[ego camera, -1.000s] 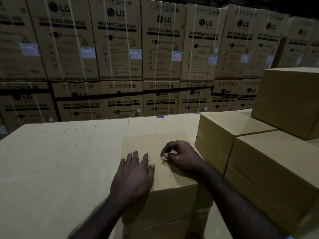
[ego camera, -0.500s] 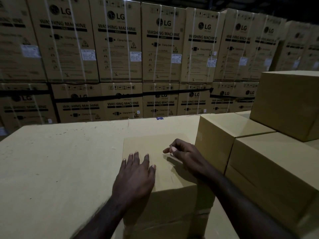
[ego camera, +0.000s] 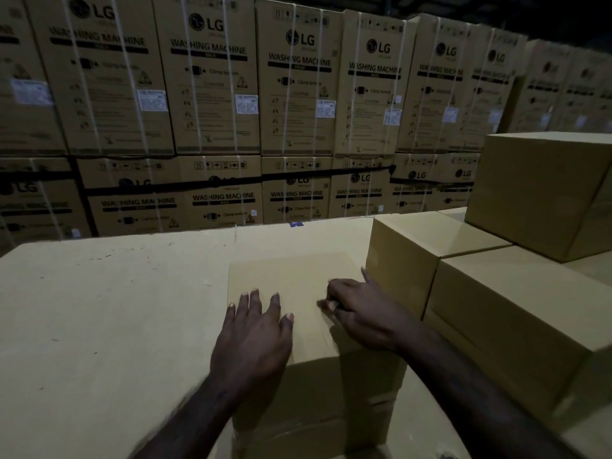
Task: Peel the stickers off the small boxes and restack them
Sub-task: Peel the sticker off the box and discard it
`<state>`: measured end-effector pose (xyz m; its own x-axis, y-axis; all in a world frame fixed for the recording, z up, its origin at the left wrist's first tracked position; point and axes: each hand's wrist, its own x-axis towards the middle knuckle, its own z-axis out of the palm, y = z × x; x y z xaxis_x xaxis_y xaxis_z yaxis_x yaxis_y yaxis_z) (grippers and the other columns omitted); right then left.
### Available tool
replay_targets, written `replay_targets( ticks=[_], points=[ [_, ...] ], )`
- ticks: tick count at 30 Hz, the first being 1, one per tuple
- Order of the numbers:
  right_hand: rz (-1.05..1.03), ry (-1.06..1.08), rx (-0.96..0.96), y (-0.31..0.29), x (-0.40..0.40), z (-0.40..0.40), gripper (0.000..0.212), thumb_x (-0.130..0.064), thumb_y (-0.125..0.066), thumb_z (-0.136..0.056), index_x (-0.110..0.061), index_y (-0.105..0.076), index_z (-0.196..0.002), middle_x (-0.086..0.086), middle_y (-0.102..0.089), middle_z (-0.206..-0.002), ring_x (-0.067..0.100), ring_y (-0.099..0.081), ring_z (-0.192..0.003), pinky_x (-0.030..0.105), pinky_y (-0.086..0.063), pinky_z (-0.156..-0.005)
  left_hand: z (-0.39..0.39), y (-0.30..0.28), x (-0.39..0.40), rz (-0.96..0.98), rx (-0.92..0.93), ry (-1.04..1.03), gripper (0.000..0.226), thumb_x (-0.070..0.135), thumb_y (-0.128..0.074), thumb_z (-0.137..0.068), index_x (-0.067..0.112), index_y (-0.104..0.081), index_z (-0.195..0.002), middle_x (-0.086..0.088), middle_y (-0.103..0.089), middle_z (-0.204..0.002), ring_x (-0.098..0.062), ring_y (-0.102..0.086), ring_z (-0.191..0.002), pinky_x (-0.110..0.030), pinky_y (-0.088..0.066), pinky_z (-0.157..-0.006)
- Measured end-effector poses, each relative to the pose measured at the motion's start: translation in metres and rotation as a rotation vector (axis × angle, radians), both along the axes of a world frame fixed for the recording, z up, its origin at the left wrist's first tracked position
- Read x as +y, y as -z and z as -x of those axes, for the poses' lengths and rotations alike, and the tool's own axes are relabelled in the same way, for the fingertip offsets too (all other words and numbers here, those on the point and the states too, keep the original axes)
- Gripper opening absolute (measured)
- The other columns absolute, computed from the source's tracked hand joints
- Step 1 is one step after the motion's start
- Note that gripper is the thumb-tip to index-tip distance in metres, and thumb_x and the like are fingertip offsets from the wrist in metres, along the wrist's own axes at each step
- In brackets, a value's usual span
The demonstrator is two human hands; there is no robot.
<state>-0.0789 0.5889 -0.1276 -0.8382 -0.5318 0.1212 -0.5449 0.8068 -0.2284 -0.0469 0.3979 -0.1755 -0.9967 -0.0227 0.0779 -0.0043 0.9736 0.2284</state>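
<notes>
Dim warehouse. Back wall is stacked washing machine cartons (ego camera: 298,77), strapped with white bands, two tiers visible. In front of them sits a big flat cardboard surface (ego camera: 109,309) used as the work top.

Small box (ego camera: 291,279) being worked on sits at centre, top face toward the camera, front face in shadow. It stands just beside a neighbouring plain box (ego camera: 420,253) on its right; whether the two touch is hidden by the right hand. A second plain box (ego camera: 516,326) sits nearer on the right, and a third (ego camera: 546,190) is stacked higher, resting across the ones below.

Left hand (ego camera: 251,339): forearm comes in from bottom centre, palm down, flat on the box top near its left edge. Fingers straight and slightly spread, thumb out to the right. Nothing gripped, just pressing the box down.

Right hand (ego camera: 361,313): forearm comes in from the lower right, wrist over the box's right side. Fingers curled in tight toward the thumb, fingertips down at the box top, little finger sticking up at the back. Looks like a pinch at a small pale bit, likely the sticker (ego camera: 331,305), right at the fingertips. That spot is motion blurred, so the sticker's outline and how much is lifted can't be made out.
</notes>
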Motion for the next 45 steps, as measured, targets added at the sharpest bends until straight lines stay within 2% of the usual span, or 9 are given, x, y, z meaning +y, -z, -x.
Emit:
replay_targets(
  ticks=[5, 11, 15, 18, 21, 25, 31, 38, 45],
  points=[
    [0.062, 0.091, -0.060, -0.004, -0.003, 0.011, 0.015, -0.023, -0.036, -0.102, -0.023, -0.051, -0.103, -0.003, -0.059, -0.109, 0.011, -0.050, -0.101, 0.052, -0.011, -0.119, 0.000, 0.001, -0.001, -0.005, 0.005, 0.005, 0.061, 0.052, -0.014, -0.100, 0.025, -0.008, -0.154, -0.010, -0.001, -0.162, -0.026, 0.000, -0.149, -0.044, -0.001, -0.120],
    [0.090, -0.005, -0.079, 0.006, -0.023, -0.004, 0.018, -0.022, -0.038, -0.102, -0.016, -0.054, -0.106, 0.005, -0.063, -0.116, 0.019, -0.052, -0.114, 0.046, -0.013, -0.118, -0.001, 0.001, -0.001, 0.011, 0.003, 0.008, 0.061, 0.051, -0.013, -0.100, 0.024, -0.008, -0.154, -0.012, -0.002, -0.162, -0.026, 0.000, -0.149, -0.045, -0.003, -0.121],
    [0.161, 0.055, -0.121, -0.001, -0.006, -0.002, 0.013, -0.026, -0.040, -0.101, -0.024, -0.053, -0.098, 0.001, -0.066, -0.112, 0.016, -0.056, -0.104, 0.048, -0.017, -0.118, 0.000, 0.001, -0.001, 0.003, 0.006, 0.001, 0.061, 0.052, -0.014, -0.100, 0.024, -0.008, -0.154, -0.011, -0.002, -0.162, -0.026, 0.001, -0.149, -0.044, -0.001, -0.120],
    [0.175, 0.097, -0.127, -0.006, -0.009, 0.005, 0.017, -0.026, -0.041, -0.101, -0.020, -0.057, -0.104, -0.001, -0.064, -0.104, 0.015, -0.055, -0.096, 0.052, -0.030, -0.111, 0.002, 0.001, 0.000, 0.002, 0.008, 0.001, 0.061, 0.052, -0.014, -0.100, 0.024, -0.009, -0.154, -0.010, -0.002, -0.162, -0.027, 0.000, -0.149, -0.044, -0.002, -0.120],
    [0.105, 0.074, -0.086, -0.007, -0.025, 0.006, 0.024, -0.024, -0.042, -0.099, -0.015, -0.060, -0.113, 0.004, -0.066, -0.108, 0.019, -0.056, -0.098, 0.050, -0.033, -0.109, 0.002, 0.001, -0.001, 0.009, 0.006, 0.006, 0.062, 0.052, -0.014, -0.100, 0.024, -0.009, -0.154, -0.011, -0.003, -0.162, -0.027, 0.000, -0.149, -0.045, -0.003, -0.121],
    [0.105, 0.023, -0.085, -0.003, -0.030, -0.003, 0.023, -0.024, -0.042, -0.100, -0.015, -0.061, -0.111, 0.004, -0.065, -0.106, 0.014, -0.052, -0.090, 0.044, -0.036, -0.102, 0.000, 0.001, -0.001, 0.009, 0.004, 0.004, 0.062, 0.052, -0.013, -0.099, 0.024, -0.008, -0.154, -0.011, -0.002, -0.162, -0.026, 0.001, -0.149, -0.044, -0.002, -0.121],
    [0.113, 0.142, -0.078, -0.007, -0.010, 0.005, 0.024, -0.027, -0.042, -0.100, -0.017, -0.060, -0.114, 0.004, -0.066, -0.110, 0.018, -0.055, -0.097, 0.047, -0.039, -0.104, 0.001, 0.001, 0.000, 0.001, 0.013, 0.002, 0.061, 0.052, -0.014, -0.100, 0.024, -0.008, -0.154, -0.011, -0.002, -0.162, -0.027, 0.001, -0.149, -0.043, -0.001, -0.119],
    [0.158, 0.071, -0.113, -0.003, -0.029, -0.008, 0.025, -0.024, -0.044, -0.100, -0.012, -0.061, -0.114, 0.008, -0.066, -0.107, 0.021, -0.058, -0.093, 0.039, -0.050, -0.084, 0.000, 0.002, -0.003, 0.005, 0.016, 0.014, 0.063, 0.053, -0.012, -0.099, 0.023, -0.007, -0.154, -0.012, -0.002, -0.162, -0.027, 0.001, -0.149, -0.044, -0.001, -0.119],
    [0.220, 0.227, -0.119, -0.003, -0.014, 0.002, 0.022, -0.024, -0.046, -0.098, -0.020, -0.061, -0.112, 0.003, -0.065, -0.107, 0.018, -0.059, -0.094, 0.042, -0.052, -0.086, 0.001, 0.002, -0.002, -0.015, 0.020, 0.013, 0.062, 0.052, -0.014, -0.100, 0.023, -0.008, -0.154, -0.012, -0.003, -0.162, -0.028, 0.000, -0.149, -0.045, 0.000, -0.119]
  ],
)
